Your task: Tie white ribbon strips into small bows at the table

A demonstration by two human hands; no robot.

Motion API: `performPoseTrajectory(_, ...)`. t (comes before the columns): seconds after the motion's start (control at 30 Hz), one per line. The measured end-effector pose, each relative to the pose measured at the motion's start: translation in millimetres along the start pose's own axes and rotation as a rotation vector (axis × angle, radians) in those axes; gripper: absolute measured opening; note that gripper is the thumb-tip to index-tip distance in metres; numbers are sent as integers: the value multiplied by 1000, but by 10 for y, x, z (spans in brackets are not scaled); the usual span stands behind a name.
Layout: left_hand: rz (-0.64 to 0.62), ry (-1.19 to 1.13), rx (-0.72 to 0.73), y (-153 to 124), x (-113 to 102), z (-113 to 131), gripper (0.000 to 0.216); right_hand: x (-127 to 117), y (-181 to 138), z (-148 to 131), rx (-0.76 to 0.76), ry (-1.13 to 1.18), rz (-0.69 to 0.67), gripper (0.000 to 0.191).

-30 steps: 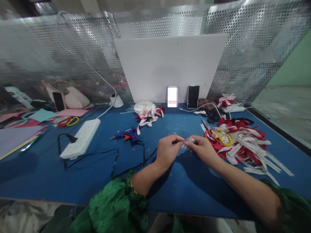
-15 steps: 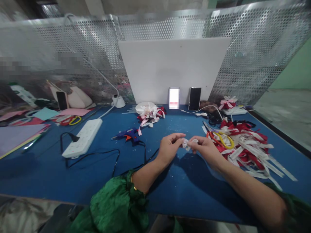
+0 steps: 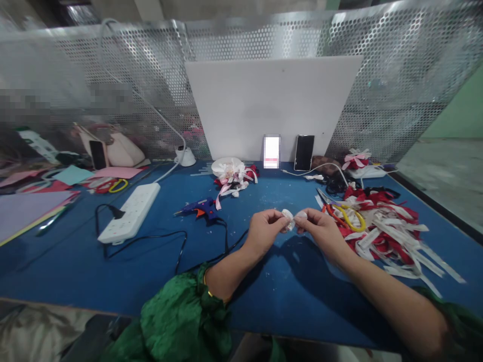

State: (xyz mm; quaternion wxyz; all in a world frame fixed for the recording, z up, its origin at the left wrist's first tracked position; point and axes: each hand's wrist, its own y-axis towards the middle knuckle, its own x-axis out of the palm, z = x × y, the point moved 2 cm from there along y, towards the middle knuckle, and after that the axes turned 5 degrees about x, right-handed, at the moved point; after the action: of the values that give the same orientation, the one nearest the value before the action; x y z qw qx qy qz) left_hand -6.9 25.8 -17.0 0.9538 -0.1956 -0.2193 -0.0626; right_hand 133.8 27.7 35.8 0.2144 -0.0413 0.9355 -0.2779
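Observation:
My left hand (image 3: 264,231) and my right hand (image 3: 320,232) meet above the blue table (image 3: 151,271), both pinching a small piece of white ribbon (image 3: 291,218) folded into loops between the fingertips. To the right of my right hand lies a pile of white and red ribbon strips (image 3: 385,231) with red and yellow scissors (image 3: 345,213) on it. A blue glue gun (image 3: 198,207) lies left of my left hand, its black cord running toward me. A finished pink and white ribbon flower (image 3: 232,178) sits further back.
A white power strip (image 3: 130,211) lies at the left with a black plug in it. Two phones (image 3: 271,151) lean on a white board (image 3: 271,103) before a perforated metal screen. Coloured paper (image 3: 26,206) and another pair of scissors (image 3: 113,186) lie at far left.
Both hands stayed together over the table; the ribbon piece between the fingertips has been folded from a flat strip into rounded loops.

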Motion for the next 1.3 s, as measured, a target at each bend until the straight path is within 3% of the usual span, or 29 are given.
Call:
performPoseTrajectory(0.27, -65, -112, -80, 1, 15, -35, 18, 24, -20, 11, 85, 309, -96, 20)
performPoseTrajectory(0.4, -61, -97, -110, 3, 4, -36, 29, -1, -20, -31, -33, 155, 12, 21)
performPoseTrajectory(0.5, -14, -80, -88, 3, -10, -43, 26, -3, -14, -39, -65, 22, 11, 26)
performPoseTrajectory(0.7, 61, -80, -87, 20, -42, -76, 22, -75, 36, -55, -101, 17, 94, 23)
performPoseTrajectory(1.0, -81, -59, -161, -40, 22, -30, 25, -5, -12, -34, -86, 3, 36, 17)
performPoseTrajectory(1.3, -184, 126, -24, -37, 17, 11, 22, 26, -10, 36, -11, 157, 18, 14)
